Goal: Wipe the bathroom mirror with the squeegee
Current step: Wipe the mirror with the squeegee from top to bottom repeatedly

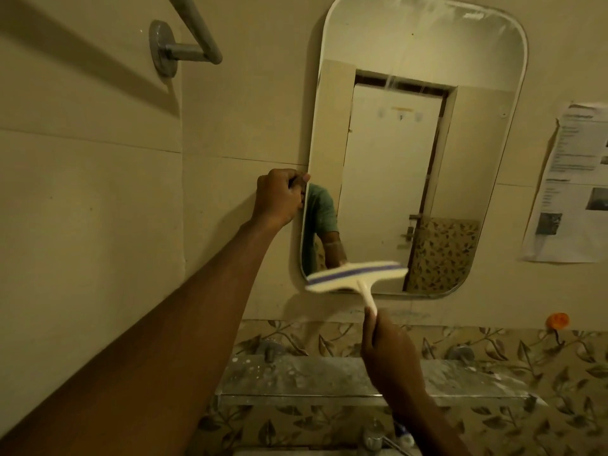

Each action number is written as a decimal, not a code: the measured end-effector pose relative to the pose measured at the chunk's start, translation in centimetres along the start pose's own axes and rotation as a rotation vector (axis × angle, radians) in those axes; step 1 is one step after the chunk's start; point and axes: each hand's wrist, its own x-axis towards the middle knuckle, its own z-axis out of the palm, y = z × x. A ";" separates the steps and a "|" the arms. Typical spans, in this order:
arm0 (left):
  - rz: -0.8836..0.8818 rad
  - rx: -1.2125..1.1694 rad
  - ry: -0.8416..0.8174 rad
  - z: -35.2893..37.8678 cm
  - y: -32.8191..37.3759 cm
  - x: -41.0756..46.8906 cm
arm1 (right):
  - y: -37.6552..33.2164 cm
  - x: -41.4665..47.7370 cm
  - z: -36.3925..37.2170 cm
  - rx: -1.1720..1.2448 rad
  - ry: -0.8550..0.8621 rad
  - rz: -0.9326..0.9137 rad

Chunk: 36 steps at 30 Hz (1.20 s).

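A tall mirror [411, 153] with rounded corners hangs on the cream wall, streaked near its top. My left hand [279, 200] grips the mirror's left edge about halfway down. My right hand [388, 353] holds the thin handle of a white squeegee [357, 276] with a blue strip along its blade. The blade lies across the mirror's lower left corner, tilted and blurred. The mirror reflects a door, a green sleeve and an arm.
A grey towel rail [187, 44] sticks out of the wall at upper left. Printed paper sheets [569, 182] hang to the right of the mirror. Below are a glass shelf [329, 376], leaf-patterned tiles, an orange hook [557, 320] and a tap [373, 439].
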 end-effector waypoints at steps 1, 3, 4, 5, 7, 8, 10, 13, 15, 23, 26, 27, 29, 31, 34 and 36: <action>0.004 0.004 0.000 0.0 0.0 0.0 | 0.7 -1.0 0.3 -0.011 -0.029 0.017; 0.010 0.009 -0.007 0.0 0.1 -0.1 | 1.7 -1.8 -0.1 -0.017 -0.042 0.029; 0.012 0.016 -0.017 -0.1 0.2 -0.1 | 1.9 -1.5 -0.7 -0.015 -0.039 0.028; 0.013 0.022 -0.028 -0.2 0.2 0.0 | 1.9 -0.9 -1.5 0.000 -0.024 0.018; 0.006 0.020 -0.037 -0.4 0.1 0.2 | 1.4 1.3 -3.7 0.071 0.046 -0.026; -0.007 0.003 -0.033 -0.4 0.2 0.3 | 0.9 2.8 -5.0 0.116 0.083 -0.049; -0.058 -0.056 0.015 -0.4 0.8 0.6 | -0.5 6.2 -7.7 0.193 0.150 -0.090; -0.085 -0.143 0.143 -0.4 2.8 1.8 | -3.0 11.5 -11.9 0.310 0.192 -0.130; -0.042 -0.166 0.189 -0.7 4.8 3.5 | -4.6 14.6 -14.4 0.334 0.209 -0.163; 0.054 -0.181 0.179 -1.8 12.7 10.7 | -10.4 24.6 -20.7 0.394 0.329 -0.175; 0.042 -0.140 0.190 -1.6 13.5 12.1 | -11.5 27.3 -22.7 0.376 0.334 -0.111; 0.050 -0.113 0.197 -1.6 13.4 12.3 | -11.6 27.8 -23.0 0.342 0.313 -0.104; 0.077 -0.071 0.211 -1.4 13.1 12.7 | -11.6 28.4 -23.1 0.241 0.285 -0.109; 0.101 -0.040 0.219 -1.4 12.7 13.0 | -11.1 28.5 -22.4 0.163 0.301 -0.122; 0.118 -0.012 0.235 -1.4 12.5 13.4 | -9.3 27.0 -19.9 0.125 0.313 -0.108; 0.123 -0.002 0.228 -1.6 12.5 13.6 | -7.8 25.0 -17.8 0.157 0.273 -0.078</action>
